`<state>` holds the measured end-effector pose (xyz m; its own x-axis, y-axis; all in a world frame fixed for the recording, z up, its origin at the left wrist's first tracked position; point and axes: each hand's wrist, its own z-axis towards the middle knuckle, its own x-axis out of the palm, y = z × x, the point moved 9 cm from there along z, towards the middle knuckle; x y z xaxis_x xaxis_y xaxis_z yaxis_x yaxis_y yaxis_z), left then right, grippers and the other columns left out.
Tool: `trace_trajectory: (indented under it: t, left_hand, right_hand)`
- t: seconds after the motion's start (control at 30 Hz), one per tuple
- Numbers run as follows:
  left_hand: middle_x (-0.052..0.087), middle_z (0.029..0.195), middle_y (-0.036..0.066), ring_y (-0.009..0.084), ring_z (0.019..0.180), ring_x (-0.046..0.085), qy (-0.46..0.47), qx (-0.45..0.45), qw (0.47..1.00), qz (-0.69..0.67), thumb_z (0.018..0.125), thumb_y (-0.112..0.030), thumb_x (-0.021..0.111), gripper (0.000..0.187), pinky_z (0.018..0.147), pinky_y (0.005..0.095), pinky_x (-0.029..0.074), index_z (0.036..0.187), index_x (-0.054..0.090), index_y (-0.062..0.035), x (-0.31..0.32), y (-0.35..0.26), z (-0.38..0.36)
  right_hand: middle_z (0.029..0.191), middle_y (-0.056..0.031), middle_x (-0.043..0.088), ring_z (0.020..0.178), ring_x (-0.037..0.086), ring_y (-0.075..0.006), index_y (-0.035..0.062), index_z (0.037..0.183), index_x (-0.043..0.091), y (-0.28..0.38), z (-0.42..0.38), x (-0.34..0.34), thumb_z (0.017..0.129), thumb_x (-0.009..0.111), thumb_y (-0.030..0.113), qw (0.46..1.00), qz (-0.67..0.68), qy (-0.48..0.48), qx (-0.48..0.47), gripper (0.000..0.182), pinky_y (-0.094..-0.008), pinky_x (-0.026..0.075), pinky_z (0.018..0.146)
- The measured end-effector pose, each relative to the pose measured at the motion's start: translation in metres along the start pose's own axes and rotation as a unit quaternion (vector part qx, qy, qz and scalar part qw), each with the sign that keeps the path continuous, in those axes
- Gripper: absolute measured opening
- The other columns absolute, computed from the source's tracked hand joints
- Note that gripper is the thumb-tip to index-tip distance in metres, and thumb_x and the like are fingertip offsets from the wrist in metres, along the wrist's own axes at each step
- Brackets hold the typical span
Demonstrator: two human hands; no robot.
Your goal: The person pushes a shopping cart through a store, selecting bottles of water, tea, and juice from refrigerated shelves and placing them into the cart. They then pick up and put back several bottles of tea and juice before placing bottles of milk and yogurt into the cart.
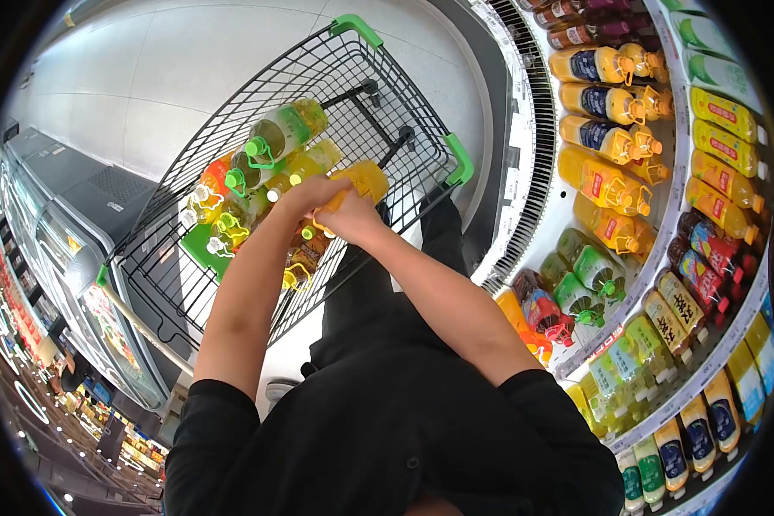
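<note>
Both my hands are together over the near right side of a wire shopping cart [232,112]. My left hand [311,194] and my right hand [353,217] are wrapped round an orange juice bottle [366,179], which is tilted, its base toward the upper right. Beneath and beside it in the cart lie several bottles, among them a large green-labelled bottle [285,129], a yellow bottle [316,160] and an orange-labelled bottle [218,179]. My fingers partly hide the neck of the held bottle.
On the right, curved shelves [675,206] hold rows of juice and drink bottles, with orange bottles [606,181] on the near tier. A glass-fronted cooler [69,232] stands at the left. Pale floor tiles [163,60] show beyond the cart.
</note>
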<state>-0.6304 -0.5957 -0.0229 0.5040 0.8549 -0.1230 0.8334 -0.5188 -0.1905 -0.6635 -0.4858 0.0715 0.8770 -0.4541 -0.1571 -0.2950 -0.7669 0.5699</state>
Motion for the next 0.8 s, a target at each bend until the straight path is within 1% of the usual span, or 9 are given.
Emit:
trace_trajectory:
  t: [0.1,0.2,0.23,0.33,0.43,0.5,0.63,0.73,0.8]
  left_hand:
    - [0.073,0.100,0.022,0.0334,0.083,0.072,0.004,0.075,0.988,0.138,0.082,-0.063,0.055,0.072,0.067,0.0406,0.056,0.120,0.067,-0.0031,0.012,0.010,0.018]
    - [0.070,0.107,0.026,0.0384,0.110,0.067,-0.141,0.062,0.961,0.230,0.089,-0.060,0.053,0.058,0.093,0.0458,0.052,0.127,0.064,-0.0179,0.016,0.005,0.026]
    - [0.069,0.113,0.028,0.0401,0.117,0.064,-0.109,0.003,0.966,0.237,0.090,-0.060,0.052,0.058,0.101,0.0469,0.048,0.132,0.061,-0.0209,0.017,-0.006,0.010]
    - [0.063,0.128,0.030,0.0429,0.121,0.061,-0.011,0.190,0.885,0.424,0.094,-0.062,0.046,0.068,0.104,0.0494,0.047,0.144,0.053,-0.0167,0.035,0.045,0.079]
    - [0.065,0.123,0.030,0.0427,0.122,0.060,-0.132,-0.003,0.933,0.335,0.097,-0.054,0.048,0.066,0.102,0.0498,0.048,0.143,0.053,-0.0069,0.015,0.018,0.041]
    - [0.066,0.120,0.029,0.0425,0.120,0.061,-0.163,0.020,0.935,0.314,0.096,-0.053,0.051,0.066,0.100,0.0490,0.049,0.141,0.055,-0.0038,0.013,-0.022,-0.002]
    - [0.066,0.120,0.027,0.0419,0.114,0.063,-0.278,0.102,0.907,0.300,0.095,-0.046,0.057,0.060,0.097,0.0474,0.050,0.136,0.058,-0.0023,0.002,-0.109,-0.073]
    - [0.067,0.115,0.023,0.0393,0.106,0.065,-0.442,0.303,0.818,0.208,0.093,-0.028,0.064,0.045,0.093,0.0462,0.052,0.129,0.061,-0.0013,0.001,-0.187,-0.129]
    - [0.067,0.111,0.020,0.0361,0.102,0.066,-0.426,0.380,0.807,0.147,0.090,-0.017,0.067,0.038,0.089,0.0437,0.053,0.124,0.063,-0.0008,0.029,-0.252,-0.164]
  right_hand:
    - [0.120,-0.0275,0.066,0.118,0.061,-0.0418,-0.0076,0.129,0.056,0.002,-0.015,-0.006,0.081,0.068,0.051,0.997,-0.056,0.035,-0.029,0.076,-0.0443,0.050,0.101]
    - [0.103,-0.0221,0.073,0.099,0.071,-0.0367,-0.0015,0.109,0.071,-0.031,0.012,0.005,0.082,0.068,0.054,0.993,-0.106,0.017,-0.044,0.062,-0.0442,0.056,0.089]
    - [0.105,-0.0230,0.073,0.099,0.071,-0.0373,0.0000,0.105,0.073,-0.045,0.025,0.016,0.083,0.067,0.053,0.993,-0.095,0.019,-0.066,0.057,-0.0448,0.056,0.086]
    - [0.106,-0.0243,0.071,0.099,0.069,-0.0401,-0.0014,0.117,0.067,-0.034,-0.020,-0.033,0.085,0.068,0.044,0.994,-0.055,-0.037,-0.086,0.055,-0.0470,0.055,0.089]
    - [0.118,-0.0244,0.066,0.113,0.063,-0.0379,-0.0021,0.123,0.063,-0.053,-0.081,-0.116,0.088,0.068,0.031,0.938,0.065,-0.277,-0.197,0.049,-0.0426,0.051,0.098]
    - [0.125,-0.0230,0.060,0.120,0.058,-0.0377,-0.0020,0.127,0.060,-0.081,-0.155,-0.207,0.087,0.069,0.020,0.883,0.069,-0.431,-0.171,0.047,-0.0429,0.046,0.105]
    - [0.144,-0.0342,0.043,0.134,0.040,-0.0498,-0.0082,0.144,0.042,-0.234,-0.234,-0.335,0.088,0.072,0.025,0.712,-0.109,-0.694,0.001,0.071,-0.0545,0.031,0.115]
    - [0.153,-0.0337,0.033,0.138,0.037,-0.0497,-0.0099,0.147,0.036,-0.313,-0.240,-0.385,0.088,0.070,0.024,0.714,-0.153,-0.682,0.036,0.076,-0.0514,0.032,0.116]
    - [0.153,-0.0333,0.032,0.137,0.038,-0.0493,-0.0100,0.146,0.036,-0.332,-0.224,-0.391,0.089,0.069,0.023,0.756,-0.154,-0.635,0.030,0.074,-0.0505,0.035,0.115]
